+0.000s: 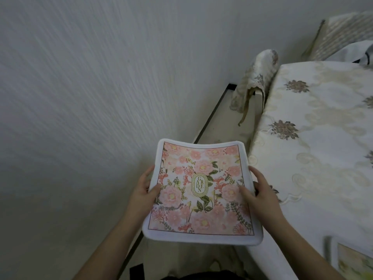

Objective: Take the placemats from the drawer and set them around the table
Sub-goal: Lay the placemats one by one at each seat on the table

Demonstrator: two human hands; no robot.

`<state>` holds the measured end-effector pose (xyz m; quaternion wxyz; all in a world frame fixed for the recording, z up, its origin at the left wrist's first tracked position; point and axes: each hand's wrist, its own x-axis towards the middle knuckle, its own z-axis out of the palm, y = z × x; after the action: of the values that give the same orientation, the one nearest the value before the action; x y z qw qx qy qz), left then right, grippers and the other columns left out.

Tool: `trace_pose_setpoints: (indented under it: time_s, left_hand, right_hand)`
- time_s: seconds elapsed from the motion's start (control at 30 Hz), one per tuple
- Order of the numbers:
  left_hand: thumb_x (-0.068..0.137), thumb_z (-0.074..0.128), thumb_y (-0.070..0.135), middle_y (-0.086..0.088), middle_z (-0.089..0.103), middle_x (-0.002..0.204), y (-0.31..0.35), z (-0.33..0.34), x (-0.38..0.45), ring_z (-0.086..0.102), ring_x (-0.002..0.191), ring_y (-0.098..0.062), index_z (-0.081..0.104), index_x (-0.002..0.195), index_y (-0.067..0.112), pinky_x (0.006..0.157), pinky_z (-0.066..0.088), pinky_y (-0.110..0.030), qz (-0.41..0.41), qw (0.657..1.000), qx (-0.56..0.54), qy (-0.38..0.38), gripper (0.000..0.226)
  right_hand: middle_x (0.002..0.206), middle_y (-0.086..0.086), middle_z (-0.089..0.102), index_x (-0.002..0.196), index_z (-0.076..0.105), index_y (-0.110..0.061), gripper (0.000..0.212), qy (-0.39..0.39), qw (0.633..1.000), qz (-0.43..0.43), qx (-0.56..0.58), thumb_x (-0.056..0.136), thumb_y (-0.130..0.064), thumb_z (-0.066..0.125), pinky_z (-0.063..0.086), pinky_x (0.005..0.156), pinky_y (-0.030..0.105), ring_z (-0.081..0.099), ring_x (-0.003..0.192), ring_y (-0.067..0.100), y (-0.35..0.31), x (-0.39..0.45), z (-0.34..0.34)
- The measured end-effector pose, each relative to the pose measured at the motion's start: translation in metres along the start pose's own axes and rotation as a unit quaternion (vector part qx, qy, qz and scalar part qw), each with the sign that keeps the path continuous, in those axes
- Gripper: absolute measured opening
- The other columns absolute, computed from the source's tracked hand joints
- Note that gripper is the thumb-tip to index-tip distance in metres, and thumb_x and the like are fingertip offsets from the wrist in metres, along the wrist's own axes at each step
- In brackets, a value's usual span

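Two hands hold one placemat [201,190] in the air, just off the desk's [314,138] near-left edge. In the head view the left hand [144,191] grips the mat's left edge, thumb on top and fingers beneath; the right hand [255,191] grips the right edge the same way. The mat is square, white-bordered, printed with pink flowers and a "GARDEN" oval, and it sags slightly in the middle. A second mat [353,261] lies on the desk's near edge. A cloth-covered chair [254,77] stands at the desk's far-left corner, beside the wall [90,87].
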<state>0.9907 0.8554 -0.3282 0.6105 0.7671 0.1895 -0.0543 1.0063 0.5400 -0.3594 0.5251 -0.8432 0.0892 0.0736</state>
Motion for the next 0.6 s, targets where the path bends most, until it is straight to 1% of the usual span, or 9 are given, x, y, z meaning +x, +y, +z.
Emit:
trace_pose_setpoints:
  time_s: [0.03,0.1,0.17,0.3,0.4,0.47,0.53,0.6]
  left_hand:
    - [0.096,0.06,0.013,0.0,0.074,0.107,0.004,0.004,0.007,0.075,0.085,-0.019,0.044,0.137,0.041,0.065,0.062,-0.037,0.003,1.0,0.004,-0.009,0.052]
    - [0.096,0.06,0.013,0.0,0.073,0.107,0.011,0.01,0.023,0.075,0.085,-0.02,0.044,0.134,0.044,0.065,0.062,-0.04,0.001,1.0,0.009,-0.027,0.051]
    - [0.096,0.061,0.015,-0.001,0.073,0.108,0.018,0.014,0.04,0.075,0.085,-0.021,0.044,0.134,0.046,0.065,0.062,-0.042,0.003,0.999,0.018,-0.049,0.051]
    - [0.096,0.06,0.015,-0.003,0.073,0.109,0.03,0.021,0.077,0.075,0.084,-0.021,0.042,0.138,0.044,0.063,0.062,-0.041,0.006,0.996,0.024,-0.088,0.054]
    - [0.097,0.059,0.014,-0.004,0.073,0.108,0.036,0.023,0.109,0.075,0.084,-0.022,0.043,0.138,0.044,0.064,0.062,-0.043,0.008,0.992,0.021,-0.124,0.053]
    - [0.097,0.059,0.015,-0.003,0.073,0.107,0.041,0.023,0.132,0.075,0.084,-0.021,0.042,0.138,0.044,0.064,0.062,-0.043,0.014,0.989,0.031,-0.145,0.053]
    - [0.097,0.058,0.013,-0.003,0.073,0.107,0.046,0.022,0.155,0.075,0.085,-0.02,0.042,0.14,0.042,0.066,0.062,-0.043,0.017,0.986,0.032,-0.165,0.054]
    - [0.097,0.058,0.012,-0.002,0.074,0.107,0.052,0.02,0.18,0.075,0.086,-0.019,0.042,0.14,0.04,0.068,0.062,-0.044,0.026,0.982,0.032,-0.187,0.055]
  right_hand:
    - [0.105,-0.012,0.07,0.14,0.033,-0.045,0.061,0.004,1.0,0.009,0.006,0.09,-0.033,0.065,0.062,0.069,0.041,0.073,0.081,0.01,0.002,0.003,-0.001]
    - [0.102,-0.011,0.071,0.14,0.032,-0.047,0.061,0.019,0.999,0.024,0.012,0.09,-0.034,0.065,0.062,0.068,0.044,0.073,0.079,0.011,0.005,0.009,-0.002]
    - [0.098,-0.011,0.071,0.139,0.032,-0.048,0.061,0.041,0.998,0.036,0.008,0.089,-0.035,0.065,0.061,0.068,0.043,0.073,0.077,0.011,0.006,0.014,-0.003]
    - [0.102,-0.012,0.07,0.138,0.032,-0.048,0.06,0.077,0.995,0.063,0.022,0.09,-0.032,0.064,0.061,0.073,0.043,0.071,0.08,0.009,0.002,0.025,0.0]
    - [0.099,-0.014,0.07,0.139,0.03,-0.049,0.062,0.106,0.991,0.082,0.016,0.089,-0.036,0.064,0.06,0.074,0.046,0.071,0.08,0.01,-0.001,0.039,0.006]
    - [0.097,-0.014,0.07,0.138,0.03,-0.052,0.062,0.122,0.988,0.095,0.015,0.088,-0.039,0.064,0.06,0.072,0.046,0.072,0.08,0.011,-0.005,0.051,0.012]
    - [0.099,-0.013,0.07,0.14,0.031,-0.049,0.061,0.143,0.983,0.107,0.031,0.09,-0.036,0.064,0.06,0.068,0.04,0.072,0.08,0.011,-0.011,0.059,0.02]
    - [0.104,-0.01,0.069,0.142,0.033,-0.043,0.059,0.16,0.979,0.117,0.054,0.093,-0.029,0.063,0.059,0.061,0.028,0.071,0.08,0.009,-0.021,0.066,0.031]
